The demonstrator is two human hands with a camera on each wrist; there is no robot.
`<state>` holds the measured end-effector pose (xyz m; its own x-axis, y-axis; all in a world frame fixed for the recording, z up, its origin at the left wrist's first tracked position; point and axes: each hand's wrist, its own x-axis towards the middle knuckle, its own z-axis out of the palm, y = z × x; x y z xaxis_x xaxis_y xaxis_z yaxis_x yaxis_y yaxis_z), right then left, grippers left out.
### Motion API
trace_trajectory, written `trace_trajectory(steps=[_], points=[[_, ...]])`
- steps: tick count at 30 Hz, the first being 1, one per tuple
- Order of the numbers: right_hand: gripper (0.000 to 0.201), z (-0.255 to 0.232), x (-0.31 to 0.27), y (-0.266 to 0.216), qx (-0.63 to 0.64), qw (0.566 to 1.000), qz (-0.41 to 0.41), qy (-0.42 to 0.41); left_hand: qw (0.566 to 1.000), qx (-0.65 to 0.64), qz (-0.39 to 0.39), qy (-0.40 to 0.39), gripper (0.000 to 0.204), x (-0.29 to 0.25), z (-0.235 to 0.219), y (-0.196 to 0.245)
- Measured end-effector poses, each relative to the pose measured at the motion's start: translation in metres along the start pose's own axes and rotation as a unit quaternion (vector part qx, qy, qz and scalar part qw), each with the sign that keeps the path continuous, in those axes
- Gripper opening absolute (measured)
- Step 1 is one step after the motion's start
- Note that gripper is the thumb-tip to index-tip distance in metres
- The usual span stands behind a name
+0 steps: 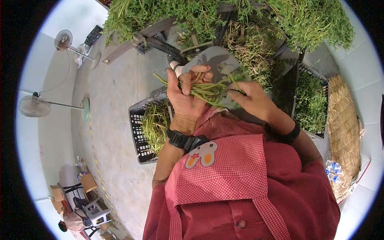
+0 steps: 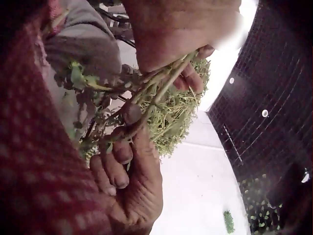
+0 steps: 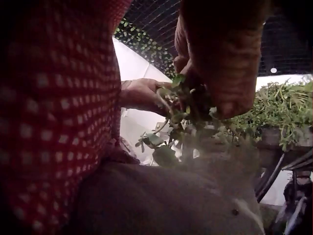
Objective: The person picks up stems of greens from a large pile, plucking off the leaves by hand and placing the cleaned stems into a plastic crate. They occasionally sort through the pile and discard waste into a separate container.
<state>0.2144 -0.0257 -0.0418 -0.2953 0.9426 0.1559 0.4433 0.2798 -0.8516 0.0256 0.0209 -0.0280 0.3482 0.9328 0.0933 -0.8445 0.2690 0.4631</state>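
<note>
Both hands meet on a bundle of green stems (image 1: 206,90) held over the person's lap, just above the red checked apron (image 1: 228,164). The left hand (image 1: 188,94) has its fingers curled round the stem ends of the bundle, thumb up beside them; in the left wrist view those fingers (image 2: 117,166) fold under the stalks while leafy sprigs trail off toward the apron. The right hand (image 1: 250,98) pinches the leafy end of the same bundle between thumb and fingertips, and the right wrist view shows it closed over small round leaves (image 3: 188,105). Under the bundle lies a grey cloth (image 1: 218,60) across the knee. Left of the bundle, on the concrete floor, stands a black plastic crate (image 1: 138,132) holding pale trimmed stalks. Beyond the bundle a large heap of green plants (image 1: 240,20) lies piled on dark racks, and right of it a second black crate (image 1: 310,100) holds more greens, with a straw bundle (image 1: 344,124) just beside that crate. Far left of the bundle stand two pedestal fans (image 1: 34,106).
</note>
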Motion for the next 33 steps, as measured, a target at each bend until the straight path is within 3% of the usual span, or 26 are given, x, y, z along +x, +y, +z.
trace_trajectory(steps=[1,2,5,6,7,11,13,14,16,20,21,23,25,28,32,33], points=[[0.025,0.001,0.001,0.001,0.009,0.998,-0.025,0.052,1.0,0.001,0.001,-0.001,0.07,0.0,0.0,0.001],[0.025,0.003,0.002,0.002,0.009,0.998,-0.026,0.053,1.0,0.001,0.007,-0.01,0.07,0.001,0.0,0.0],[0.028,0.003,-0.001,-0.003,0.064,0.998,0.0,-0.016,1.0,0.003,0.013,-0.02,0.07,-0.001,-0.003,-0.003],[0.029,-0.001,0.0,-0.014,0.161,0.972,0.148,-0.09,1.0,0.004,0.016,-0.023,0.07,0.0,-0.003,-0.004],[0.03,-0.002,0.003,-0.022,0.253,0.909,0.29,-0.161,1.0,0.004,0.016,-0.025,0.07,0.0,-0.001,-0.006],[0.032,0.006,0.016,-0.032,0.311,0.894,0.269,-0.179,0.997,0.063,0.025,-0.028,0.066,-0.003,0.003,-0.01],[0.031,0.013,0.016,-0.043,0.254,0.962,0.078,-0.067,0.995,0.088,0.031,-0.036,0.065,-0.003,0.005,-0.013],[0.031,0.022,0.018,-0.034,0.255,0.961,0.079,-0.066,0.991,0.127,0.039,-0.019,0.065,-0.004,0.008,-0.013],[0.03,0.042,0.025,-0.004,0.146,0.986,-0.074,0.029,0.985,0.165,0.048,-0.001,0.064,-0.003,0.012,-0.013],[0.027,0.021,0.018,-0.017,0.09,0.994,-0.055,-0.026,0.997,0.071,0.005,0.009,0.065,-0.002,0.005,-0.007],[0.026,0.017,0.016,-0.016,0.131,0.991,-0.024,-0.029,1.0,0.015,-0.01,0.0,0.066,-0.001,0.003,-0.004],[0.024,0.011,0.012,-0.017,0.171,0.985,0.007,-0.033,1.0,0.027,-0.001,0.015,0.066,-0.001,0.001,-0.002],[0.022,0.007,0.01,-0.02,0.322,0.926,0.183,-0.077,0.999,0.041,0.007,0.03,0.065,-0.002,0.002,-0.001],[0.021,0.013,0.01,-0.018,0.369,0.896,0.227,-0.097,0.997,0.075,-0.014,0.015,0.065,-0.002,0.003,-0.009],[0.022,0.013,0.015,-0.034,0.342,0.917,0.184,-0.091,0.982,0.187,0.011,0.004,0.064,-0.004,0.011,-0.016],[0.022,0.017,0.017,-0.034,0.317,0.937,0.131,-0.07,0.976,0.217,0.014,0.019,0.064,-0.004,0.014,-0.017]])
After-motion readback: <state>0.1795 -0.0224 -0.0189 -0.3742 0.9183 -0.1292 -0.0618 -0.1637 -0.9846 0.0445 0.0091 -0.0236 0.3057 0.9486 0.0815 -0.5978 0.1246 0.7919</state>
